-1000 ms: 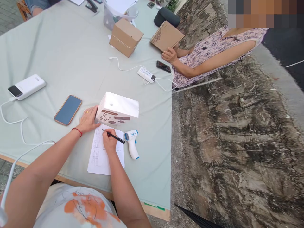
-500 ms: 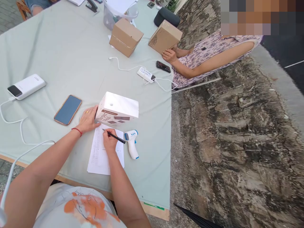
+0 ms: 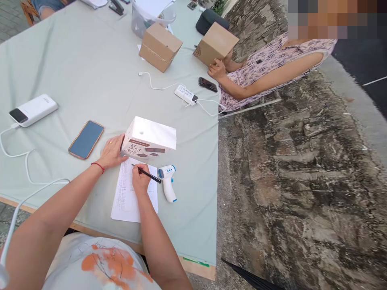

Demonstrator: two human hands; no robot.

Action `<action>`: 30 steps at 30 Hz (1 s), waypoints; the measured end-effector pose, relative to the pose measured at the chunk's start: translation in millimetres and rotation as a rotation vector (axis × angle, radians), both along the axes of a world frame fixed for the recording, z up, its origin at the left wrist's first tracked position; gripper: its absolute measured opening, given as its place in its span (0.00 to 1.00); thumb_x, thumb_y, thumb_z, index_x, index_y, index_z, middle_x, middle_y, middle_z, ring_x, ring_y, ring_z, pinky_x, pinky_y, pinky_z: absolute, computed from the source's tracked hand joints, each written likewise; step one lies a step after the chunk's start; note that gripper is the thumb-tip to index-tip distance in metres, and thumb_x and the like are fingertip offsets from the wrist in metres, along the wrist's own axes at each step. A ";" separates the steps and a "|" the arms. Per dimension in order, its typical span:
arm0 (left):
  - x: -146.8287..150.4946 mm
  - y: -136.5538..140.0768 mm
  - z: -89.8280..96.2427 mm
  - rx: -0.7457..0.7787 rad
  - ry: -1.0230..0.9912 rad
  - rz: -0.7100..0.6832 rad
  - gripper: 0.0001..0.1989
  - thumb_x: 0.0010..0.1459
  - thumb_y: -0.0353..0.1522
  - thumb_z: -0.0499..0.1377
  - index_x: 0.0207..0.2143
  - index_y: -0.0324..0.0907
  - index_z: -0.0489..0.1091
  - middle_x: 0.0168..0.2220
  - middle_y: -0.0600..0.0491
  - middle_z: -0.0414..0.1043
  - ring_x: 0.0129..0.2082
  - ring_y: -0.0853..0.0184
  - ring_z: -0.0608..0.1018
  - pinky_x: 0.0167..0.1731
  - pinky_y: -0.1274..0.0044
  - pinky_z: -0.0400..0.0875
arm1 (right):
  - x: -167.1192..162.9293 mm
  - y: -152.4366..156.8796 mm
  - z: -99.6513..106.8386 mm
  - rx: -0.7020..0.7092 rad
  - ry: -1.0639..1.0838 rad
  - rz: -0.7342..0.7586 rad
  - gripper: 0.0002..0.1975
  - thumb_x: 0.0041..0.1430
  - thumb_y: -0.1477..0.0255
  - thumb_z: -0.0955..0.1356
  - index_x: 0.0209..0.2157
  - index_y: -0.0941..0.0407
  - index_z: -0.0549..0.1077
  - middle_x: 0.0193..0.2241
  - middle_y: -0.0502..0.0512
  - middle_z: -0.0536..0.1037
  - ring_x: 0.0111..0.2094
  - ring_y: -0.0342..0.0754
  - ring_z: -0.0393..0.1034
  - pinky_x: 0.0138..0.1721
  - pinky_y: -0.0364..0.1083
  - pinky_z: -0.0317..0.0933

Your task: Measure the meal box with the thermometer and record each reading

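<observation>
My right hand (image 3: pixel 140 180) grips a black pen (image 3: pixel 151 176), its tip on the upper part of a printed sheet (image 3: pixel 127 205). Several sheets seem to lie stacked there. My left hand (image 3: pixel 112 153) lies flat and open, with the thumb at the sheet's upper left corner and the fingers against the left side of a white box (image 3: pixel 154 135) with brown print. Part of those fingertips is hidden by the box. Just right of the sheet lies a white and blue infrared thermometer (image 3: pixel 168 183). A phone (image 3: pixel 86 139) in an orange-edged case rests left of my left hand.
A white power bank (image 3: pixel 34 110) with a cable lies far left; another (image 3: pixel 186 95) lies further back. Across the table (image 3: pixel 90 76), a person's hand (image 3: pixel 217 69) holds a cardboard box (image 3: pixel 216 43). A second cardboard box (image 3: pixel 160 46) stands beside a clear bin (image 3: pixel 139 22).
My right hand and the pen have shifted slightly to the right on the sheet. My left hand stays put. The other person's cardboard box has turned and moved a little right.
</observation>
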State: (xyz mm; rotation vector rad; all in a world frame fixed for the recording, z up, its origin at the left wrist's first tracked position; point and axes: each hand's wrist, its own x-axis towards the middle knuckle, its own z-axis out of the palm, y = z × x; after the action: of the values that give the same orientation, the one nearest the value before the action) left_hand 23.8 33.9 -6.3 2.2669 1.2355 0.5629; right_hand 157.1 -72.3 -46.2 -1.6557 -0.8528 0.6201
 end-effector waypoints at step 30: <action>-11.5 16.1 -7.6 0.033 -0.066 -0.006 0.36 0.62 0.47 0.49 0.66 0.37 0.50 0.61 0.39 0.64 0.62 0.49 0.65 0.61 0.57 0.56 | 36.9 -24.0 2.0 0.159 -0.592 0.240 0.11 0.66 0.69 0.60 0.42 0.55 0.71 0.51 0.63 0.76 0.54 0.57 0.68 0.55 0.60 0.63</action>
State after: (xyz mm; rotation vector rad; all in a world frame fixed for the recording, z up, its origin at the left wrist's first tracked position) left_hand 12.3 50.0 -13.8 2.2597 1.1948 0.6548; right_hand 194.0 -96.3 -44.2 -1.6210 -1.5028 0.2037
